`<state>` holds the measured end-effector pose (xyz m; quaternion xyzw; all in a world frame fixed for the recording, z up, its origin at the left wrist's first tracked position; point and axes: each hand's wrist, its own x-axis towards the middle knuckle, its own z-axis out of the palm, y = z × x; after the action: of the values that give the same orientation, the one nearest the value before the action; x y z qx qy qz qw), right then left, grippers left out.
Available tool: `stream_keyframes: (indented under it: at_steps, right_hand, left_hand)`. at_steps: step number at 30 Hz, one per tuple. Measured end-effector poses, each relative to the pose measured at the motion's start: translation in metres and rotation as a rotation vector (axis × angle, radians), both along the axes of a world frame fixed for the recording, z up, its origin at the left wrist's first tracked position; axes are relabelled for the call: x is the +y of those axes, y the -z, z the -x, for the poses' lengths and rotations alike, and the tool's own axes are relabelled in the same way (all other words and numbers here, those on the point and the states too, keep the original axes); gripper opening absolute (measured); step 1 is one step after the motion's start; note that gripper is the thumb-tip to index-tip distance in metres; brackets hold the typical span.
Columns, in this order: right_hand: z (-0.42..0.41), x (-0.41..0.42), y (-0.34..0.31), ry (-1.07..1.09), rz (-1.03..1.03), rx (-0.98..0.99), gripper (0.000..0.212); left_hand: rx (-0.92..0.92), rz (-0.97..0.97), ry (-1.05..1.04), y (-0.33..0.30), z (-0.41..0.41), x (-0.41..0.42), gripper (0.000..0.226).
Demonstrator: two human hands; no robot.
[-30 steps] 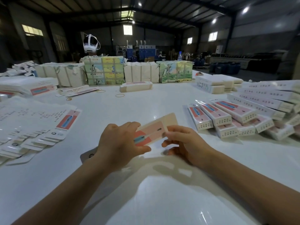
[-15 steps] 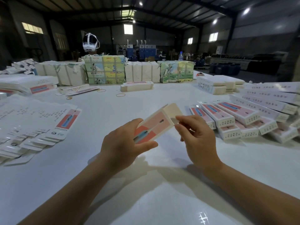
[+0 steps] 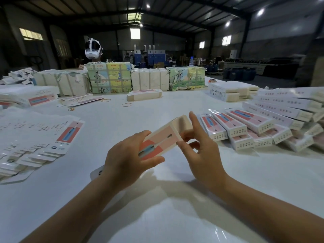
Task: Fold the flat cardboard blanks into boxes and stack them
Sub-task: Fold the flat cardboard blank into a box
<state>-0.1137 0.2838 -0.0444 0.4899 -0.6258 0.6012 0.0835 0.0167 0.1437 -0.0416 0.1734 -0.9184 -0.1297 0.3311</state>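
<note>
Far left, on the white table [image 3: 163, 109]: a fanned spread of flat blanks [image 3: 35, 144], printed faces up, overlapping one another, the topmost showing a red panel with a blue toothbrush graphic. Behind it, at the left edge, a low stack of flat cartons [image 3: 29, 97].

Back row, left to right: torn white paper bundles [image 3: 66, 83], a green and yellow wrapped bundle [image 3: 109, 78], more white bundles [image 3: 149, 79], then a second green wrapped bundle [image 3: 186, 78]. A white headset [image 3: 93, 49] shows above the left end of this row. One closed box [image 3: 144, 95] lies alone in front of the bundles, with rubber bands [image 3: 127, 104] loose on the table near it.

Centre: the left hand [image 3: 126, 158] grips the near end of the partly formed box [image 3: 161, 139], thumb along its near edge, fingers curled round the far side. The box is held above the table, tilted, far end higher, pink printed face up. The right hand [image 3: 201, 153] works at the far end: its fingers are curled against the box's right side and the end flap [image 3: 182, 122], with the index finger extended upward beside the flap. The flap is bent over the end; whether it is fully tucked cannot be determined.

Right: finished boxes [image 3: 245, 127] lie side by side in overlapping rows, perforated ends toward the camera. Behind them, longer white boxes [image 3: 284, 106] are stacked, and further back a pile of white flat packs [image 3: 231, 92]
</note>
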Motion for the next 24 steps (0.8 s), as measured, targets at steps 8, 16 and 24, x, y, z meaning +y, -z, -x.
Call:
stream_keyframes:
  at_steps: [8, 16, 24]
  right_hand:
    - [-0.001, 0.001, -0.004, -0.029, -0.053, -0.089, 0.036]
    - [-0.002, -0.002, -0.006, -0.048, -0.041, -0.201, 0.026]
    - [0.008, -0.002, -0.016, -0.039, 0.007, -0.554, 0.073]
  left_hand:
    - [-0.04, 0.171, -0.053, 0.004, 0.001, 0.0, 0.072]
    - [0.009, 0.236, -0.057, 0.005, 0.005, 0.012, 0.068]
    - [0.013, 0.075, -0.137, 0.001, 0.012, 0.025, 0.078]
